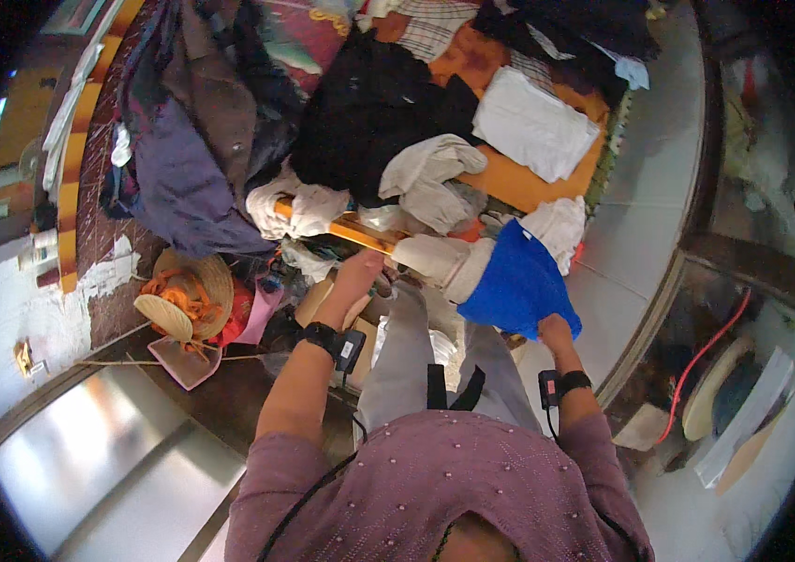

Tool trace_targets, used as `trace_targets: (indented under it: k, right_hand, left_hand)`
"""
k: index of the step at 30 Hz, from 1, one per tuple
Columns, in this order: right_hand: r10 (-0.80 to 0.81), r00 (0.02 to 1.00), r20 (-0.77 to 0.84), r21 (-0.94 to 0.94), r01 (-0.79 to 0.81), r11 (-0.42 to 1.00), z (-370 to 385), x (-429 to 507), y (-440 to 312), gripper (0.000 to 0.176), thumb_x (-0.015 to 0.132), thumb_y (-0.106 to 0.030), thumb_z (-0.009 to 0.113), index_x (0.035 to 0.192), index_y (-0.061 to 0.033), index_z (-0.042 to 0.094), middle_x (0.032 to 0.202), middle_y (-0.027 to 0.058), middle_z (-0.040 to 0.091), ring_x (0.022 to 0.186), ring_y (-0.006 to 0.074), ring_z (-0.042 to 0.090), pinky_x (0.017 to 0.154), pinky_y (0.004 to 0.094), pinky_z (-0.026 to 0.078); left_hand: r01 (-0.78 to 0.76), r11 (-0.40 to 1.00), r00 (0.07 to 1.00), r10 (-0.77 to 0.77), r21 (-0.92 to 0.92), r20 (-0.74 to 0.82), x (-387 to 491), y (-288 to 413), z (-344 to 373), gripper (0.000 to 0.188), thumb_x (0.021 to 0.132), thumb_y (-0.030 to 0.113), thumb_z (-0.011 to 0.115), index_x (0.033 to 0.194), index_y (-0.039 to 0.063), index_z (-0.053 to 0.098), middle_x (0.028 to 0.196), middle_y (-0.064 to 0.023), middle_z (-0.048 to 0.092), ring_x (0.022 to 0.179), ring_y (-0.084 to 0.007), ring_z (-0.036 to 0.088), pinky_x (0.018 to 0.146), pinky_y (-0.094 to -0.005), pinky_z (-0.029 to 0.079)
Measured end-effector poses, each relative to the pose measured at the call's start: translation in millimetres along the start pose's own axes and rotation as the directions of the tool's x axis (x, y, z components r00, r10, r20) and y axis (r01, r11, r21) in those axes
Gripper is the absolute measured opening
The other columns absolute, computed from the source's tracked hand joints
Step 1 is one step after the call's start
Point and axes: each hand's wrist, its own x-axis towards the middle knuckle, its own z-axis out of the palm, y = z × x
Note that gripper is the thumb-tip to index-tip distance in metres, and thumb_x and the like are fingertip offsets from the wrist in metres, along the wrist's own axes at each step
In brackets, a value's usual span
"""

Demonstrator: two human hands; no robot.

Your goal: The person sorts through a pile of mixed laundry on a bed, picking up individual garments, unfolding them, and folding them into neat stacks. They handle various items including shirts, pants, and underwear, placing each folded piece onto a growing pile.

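Observation:
A bright blue cloth [520, 284] hangs at centre right, and my right hand [557, 330] is closed on its lower right corner. My left hand [364, 272] is at the centre, just below a yellow-orange wooden bar [362, 234]; whether its fingers hold anything is not clear. Between the hands a beige cloth [439, 263] lies against the blue one. Behind them are a crumpled light cloth [432, 172], a black garment [369, 112] and a folded white cloth [534, 123].
Dark jackets [187, 154] are heaped at upper left. Below them are a straw hat [211, 281] with orange fabric and a pink dustpan [187, 362]. A pale wall [650, 211] runs along the right, with a red cord [703, 358] beyond its dark frame.

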Motion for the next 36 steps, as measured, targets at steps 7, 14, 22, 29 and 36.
trace_targets:
  k: [7,14,22,29,36]
  right_hand:
    - [-0.029,0.986,0.165,0.344,-0.030,0.938,36.1,-1.6,-74.2,0.020,0.087,-0.024,0.060,0.083,-0.0052,0.057,0.067,0.0060,0.059,0.054,0.0141,0.055,0.047,0.0277,0.043]
    - [-0.043,0.962,0.268,0.232,-0.021,0.973,107.0,1.1,-130.4,0.017,0.087,-0.019,0.059,0.090,-0.0024,0.060,0.073,0.0061,0.062,0.058,0.0138,0.057,0.052,0.0257,0.046]
    - [-0.189,0.906,0.379,0.281,0.082,0.956,143.5,2.0,-195.3,0.024,0.088,-0.020,0.061,0.102,0.0003,0.060,0.090,0.0070,0.064,0.078,0.0145,0.060,0.069,0.0290,0.050]
    - [-0.376,0.743,0.554,0.424,0.137,0.895,167.1,-36.9,-288.1,0.044,0.087,-0.024,0.064,0.123,-0.0030,0.053,0.111,0.0062,0.060,0.098,0.0160,0.056,0.085,0.0274,0.044]
    - [-0.469,0.777,0.421,0.627,0.124,0.769,134.7,-71.3,-325.7,0.039,0.089,-0.024,0.061,0.122,-0.0052,0.052,0.102,0.0023,0.059,0.089,0.0107,0.055,0.079,0.0240,0.044]
  left_hand:
    - [-0.051,0.976,0.919,0.129,0.214,-0.372,23.2,-18.4,-65.5,0.030,0.079,0.015,0.068,0.105,0.002,0.059,0.095,-0.0157,0.063,0.087,-0.0312,0.060,0.076,-0.0393,0.049]
    - [0.229,0.916,0.714,0.071,0.329,-0.696,52.3,-43.5,-99.1,0.056,0.067,0.018,0.077,0.115,0.005,0.050,0.112,-0.0196,0.052,0.105,-0.0396,0.048,0.089,-0.0466,0.041]
    - [0.237,0.966,0.894,-0.260,-0.106,-0.365,42.3,-52.9,-100.6,0.033,0.078,0.028,0.070,0.079,0.001,0.051,0.069,-0.0137,0.057,0.066,-0.0318,0.056,0.061,-0.0394,0.044]
    - [0.005,0.928,0.983,-0.073,-0.373,-0.169,-18.2,14.8,-70.8,0.025,0.074,0.015,0.070,0.077,0.000,0.050,0.074,-0.0105,0.050,0.072,-0.0248,0.052,0.065,-0.0339,0.043]
    - [-0.290,0.933,0.942,0.238,-0.214,-0.237,-46.0,101.5,-68.9,0.019,0.073,0.010,0.070,0.083,0.001,0.057,0.080,-0.0078,0.052,0.079,-0.0214,0.054,0.069,-0.0306,0.044]
